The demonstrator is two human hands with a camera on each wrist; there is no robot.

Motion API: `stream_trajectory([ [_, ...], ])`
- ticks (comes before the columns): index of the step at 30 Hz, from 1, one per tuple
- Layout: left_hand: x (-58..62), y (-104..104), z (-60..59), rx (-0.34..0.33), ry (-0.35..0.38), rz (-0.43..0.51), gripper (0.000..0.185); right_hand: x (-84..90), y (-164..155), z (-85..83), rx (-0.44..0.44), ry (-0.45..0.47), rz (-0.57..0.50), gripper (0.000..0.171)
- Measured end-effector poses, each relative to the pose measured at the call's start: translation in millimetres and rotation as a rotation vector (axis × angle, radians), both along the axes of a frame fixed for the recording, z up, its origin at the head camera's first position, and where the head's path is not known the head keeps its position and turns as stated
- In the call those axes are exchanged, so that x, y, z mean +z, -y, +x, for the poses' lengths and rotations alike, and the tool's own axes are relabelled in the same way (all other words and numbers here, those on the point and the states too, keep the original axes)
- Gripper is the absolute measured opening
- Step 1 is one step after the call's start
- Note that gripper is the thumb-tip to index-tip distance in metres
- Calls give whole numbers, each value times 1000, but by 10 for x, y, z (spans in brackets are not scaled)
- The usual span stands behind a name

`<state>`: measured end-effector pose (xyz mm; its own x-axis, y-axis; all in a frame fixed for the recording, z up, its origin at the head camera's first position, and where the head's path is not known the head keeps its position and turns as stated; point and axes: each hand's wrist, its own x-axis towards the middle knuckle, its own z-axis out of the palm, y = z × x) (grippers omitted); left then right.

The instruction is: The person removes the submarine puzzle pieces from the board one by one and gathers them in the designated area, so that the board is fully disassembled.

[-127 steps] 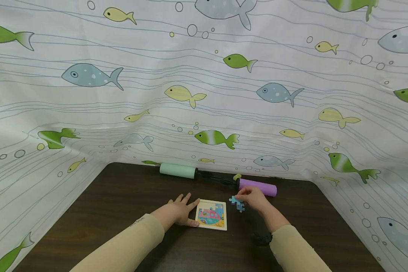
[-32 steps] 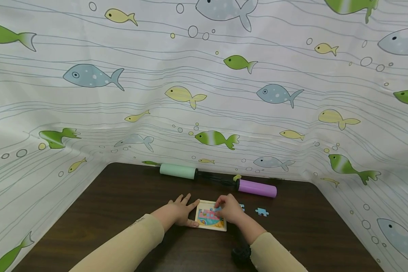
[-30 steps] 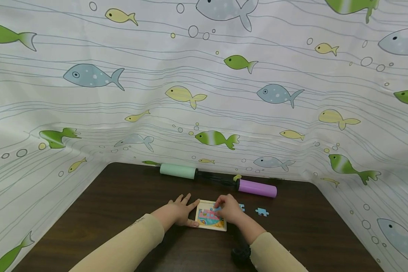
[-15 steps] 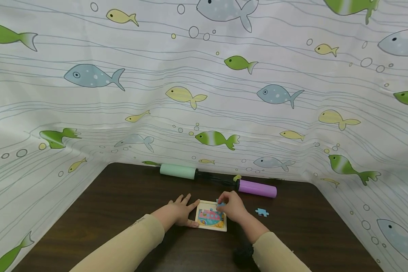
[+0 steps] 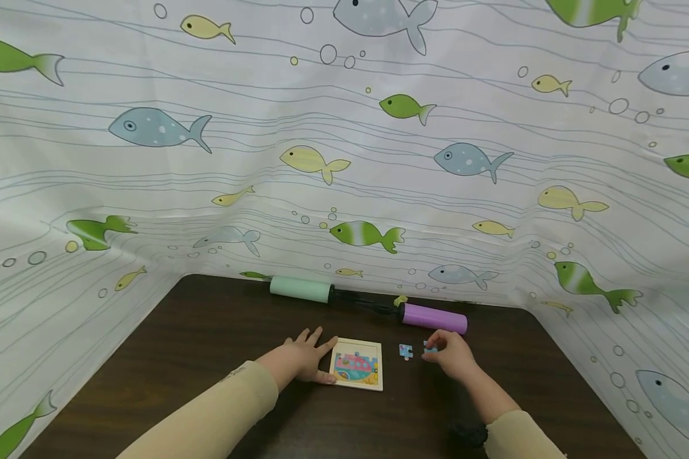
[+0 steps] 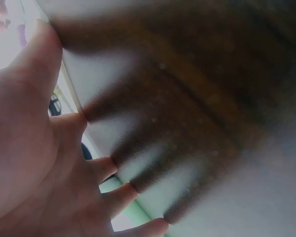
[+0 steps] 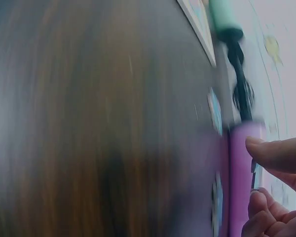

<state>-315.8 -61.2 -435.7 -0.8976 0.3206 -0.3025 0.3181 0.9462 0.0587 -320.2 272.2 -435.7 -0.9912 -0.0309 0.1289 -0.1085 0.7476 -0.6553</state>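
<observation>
The small blue jigsaw piece [image 5: 430, 348] lay on the dark wooden surface [image 5: 207, 338], right of the square wooden puzzle board [image 5: 357, 364]; the right hand [image 5: 450, 357] touched it with curled fingers, grasp unclear. A second blue piece [image 5: 405, 351] lay between. The left hand [image 5: 304, 357] rested flat, fingers spread, against the board's left edge.

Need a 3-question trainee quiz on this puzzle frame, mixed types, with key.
1. True or false: the left hand lies flat against the puzzle board's left edge.
2. Which roller lies nearer the right hand: A) green roller, B) purple roller?
3. Fill in: a loose blue piece lies on the table between the board and the ____ hand.
Key: 1 true; 2 B; 3 right.
</observation>
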Motion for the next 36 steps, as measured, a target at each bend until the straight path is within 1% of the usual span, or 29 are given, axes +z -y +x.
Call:
stream_trajectory([
  [5,-5,6,1,0,-2,-1,90,49,-485,65,-71,49,10,16],
  [9,10,5,18,7,3,-3,90,63,-800,94,-105,90,35,16],
  [12,28,-2,31,9,3,-1,90,48,-951,100,-103,101,39,17],
  [17,24,-11,41,12,10,-5,90,-20,-1048,102,-92,136,34,18],
  [20,18,-16,47,14,15,-5,90,-46,-1051,100,-95,144,28,19],
  [23,16,-22,43,13,12,2,90,-27,-1011,84,-98,114,23,19],
  [26,16,-23,38,14,6,4,90,31,-906,56,-83,78,5,19],
  [30,25,-16,37,18,2,5,90,106,-673,8,-50,51,-30,17],
  [36,46,-5,50,23,8,16,90,150,-240,-84,1,18,-53,17],
])
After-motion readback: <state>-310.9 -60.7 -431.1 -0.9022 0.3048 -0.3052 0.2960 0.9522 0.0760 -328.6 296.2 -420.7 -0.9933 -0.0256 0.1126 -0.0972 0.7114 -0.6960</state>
